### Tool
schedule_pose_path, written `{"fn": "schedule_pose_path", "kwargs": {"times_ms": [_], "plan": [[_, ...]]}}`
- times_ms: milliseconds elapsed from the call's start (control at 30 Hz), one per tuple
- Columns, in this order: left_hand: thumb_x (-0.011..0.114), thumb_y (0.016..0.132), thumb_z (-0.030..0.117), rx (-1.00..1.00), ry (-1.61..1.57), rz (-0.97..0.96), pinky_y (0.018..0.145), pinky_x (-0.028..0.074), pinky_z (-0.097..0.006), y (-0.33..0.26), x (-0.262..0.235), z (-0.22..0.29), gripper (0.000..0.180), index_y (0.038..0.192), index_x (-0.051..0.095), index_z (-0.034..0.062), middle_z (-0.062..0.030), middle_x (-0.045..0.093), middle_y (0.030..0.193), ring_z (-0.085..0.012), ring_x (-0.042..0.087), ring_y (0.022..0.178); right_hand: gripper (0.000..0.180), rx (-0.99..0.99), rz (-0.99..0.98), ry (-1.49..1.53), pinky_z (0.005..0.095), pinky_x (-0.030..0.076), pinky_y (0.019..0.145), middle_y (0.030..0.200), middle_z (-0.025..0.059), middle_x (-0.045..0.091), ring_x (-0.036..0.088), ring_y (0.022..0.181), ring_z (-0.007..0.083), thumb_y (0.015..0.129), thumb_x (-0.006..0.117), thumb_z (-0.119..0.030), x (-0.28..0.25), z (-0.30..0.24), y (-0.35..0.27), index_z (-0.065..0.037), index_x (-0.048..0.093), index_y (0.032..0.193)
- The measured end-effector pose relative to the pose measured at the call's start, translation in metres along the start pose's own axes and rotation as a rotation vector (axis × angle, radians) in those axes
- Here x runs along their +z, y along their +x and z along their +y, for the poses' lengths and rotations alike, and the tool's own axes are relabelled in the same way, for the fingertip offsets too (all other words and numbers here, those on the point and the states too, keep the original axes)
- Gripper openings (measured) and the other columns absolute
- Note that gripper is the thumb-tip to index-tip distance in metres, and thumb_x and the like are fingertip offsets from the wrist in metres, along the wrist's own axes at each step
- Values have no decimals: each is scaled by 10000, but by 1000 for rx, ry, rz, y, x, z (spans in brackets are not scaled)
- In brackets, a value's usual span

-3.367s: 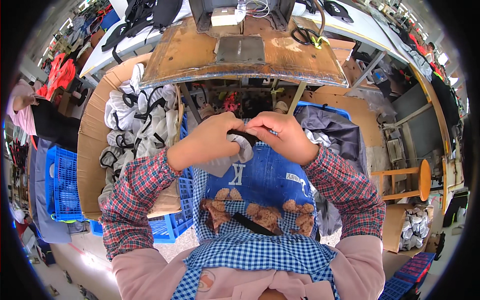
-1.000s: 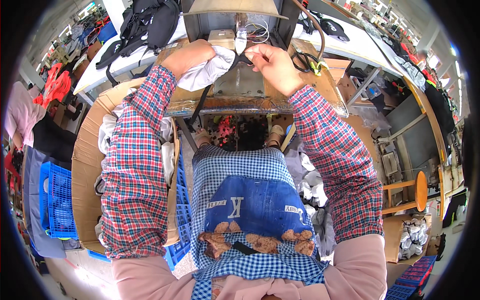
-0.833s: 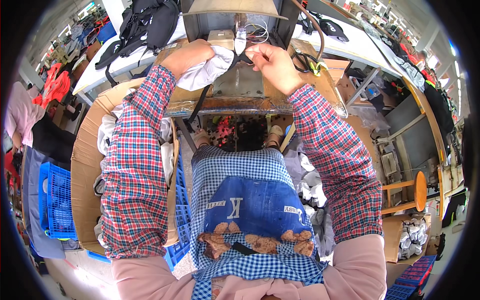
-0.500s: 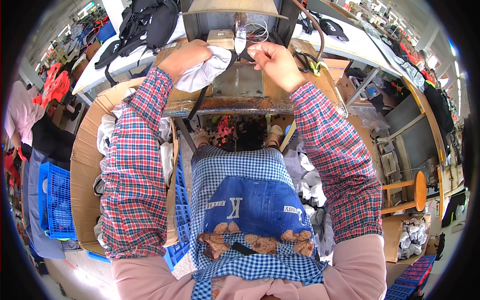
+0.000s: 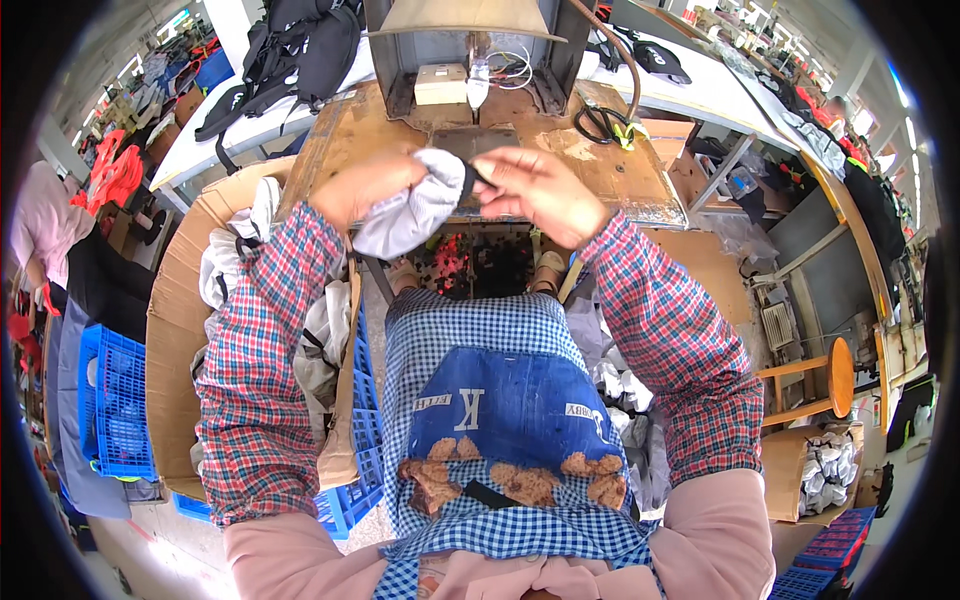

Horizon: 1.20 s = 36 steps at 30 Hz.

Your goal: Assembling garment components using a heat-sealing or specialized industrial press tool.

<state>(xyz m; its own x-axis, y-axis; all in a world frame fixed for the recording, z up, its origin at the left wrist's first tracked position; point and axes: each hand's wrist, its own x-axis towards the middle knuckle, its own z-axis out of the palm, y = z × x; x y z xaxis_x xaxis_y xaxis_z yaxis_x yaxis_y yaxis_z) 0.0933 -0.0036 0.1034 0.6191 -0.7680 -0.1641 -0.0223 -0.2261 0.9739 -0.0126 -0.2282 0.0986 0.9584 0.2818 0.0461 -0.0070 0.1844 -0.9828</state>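
My left hand (image 5: 374, 186), slightly blurred, is closed round a light grey cloth piece (image 5: 412, 212), rounded like a cap. The cloth bulges out below and to the right of my fingers. A short black strap (image 5: 480, 182) sits at its right edge. My right hand (image 5: 540, 192) pinches this strap between thumb and fingers, the other fingers curled. Both hands are held above the near edge of a worn wooden bench (image 5: 335, 130), in front of a metal-housed machine (image 5: 400, 84) with a pointed white part (image 5: 478, 86) at its middle.
Black-handled scissors (image 5: 604, 124) lie on the bench's right side. At left stands a cardboard box (image 5: 172, 300) of similar grey cloth pieces, beside a blue crate (image 5: 118, 400). Black bags (image 5: 290, 60) cover the far left table. A wooden stool (image 5: 838, 378) is at right.
Both hands have drawn back from the machine toward me, bringing the grey cloth piece along. The strap's end has left the machine's middle, and my right hand has come closer to my left.
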Motion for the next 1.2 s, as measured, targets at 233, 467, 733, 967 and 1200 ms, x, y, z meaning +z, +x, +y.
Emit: {"fn": "schedule_pose_path", "kwargs": {"times_ms": [233,467,733,967,1200], "plan": [[553,828,73,66,135,-60,911,471,-334,-47,46,-1,405,1218,544,-35,-122,620,1196,-218,592,1090,261,42,-41,304,325,532,828,1065,41,680,656,952,148,979,576,-251,36,19,-37,-59,620,1149],[672,808,183,591,817,464,920,466,-409,-96,115,14,474,1197,512,-36,-223,589,1127,-375,585,1060,206,80,61,174,237,490,672,839,6,649,589,741,68,950,620,-237,53,31,-53,-37,654,989],[595,838,59,258,663,286,751,509,-324,-101,114,15,311,1143,596,3,-169,662,966,-244,651,860,250,-61,-86,-224,234,496,790,895,21,665,601,842,73,980,585,-235,49,19,-57,5,655,997],[501,943,61,435,525,202,800,458,-255,-87,84,-5,168,1047,604,-21,-66,651,1105,-93,564,914,243,-46,-104,-282,254,500,809,923,28,675,617,865,92,986,571,-226,34,10,-54,4,648,994],[525,968,116,331,283,33,700,413,-221,-75,75,-4,145,1020,594,-1,10,598,996,-44,464,825,224,38,-52,-211,277,540,721,899,70,674,637,842,116,975,574,-202,25,13,-50,13,622,1018]]}}
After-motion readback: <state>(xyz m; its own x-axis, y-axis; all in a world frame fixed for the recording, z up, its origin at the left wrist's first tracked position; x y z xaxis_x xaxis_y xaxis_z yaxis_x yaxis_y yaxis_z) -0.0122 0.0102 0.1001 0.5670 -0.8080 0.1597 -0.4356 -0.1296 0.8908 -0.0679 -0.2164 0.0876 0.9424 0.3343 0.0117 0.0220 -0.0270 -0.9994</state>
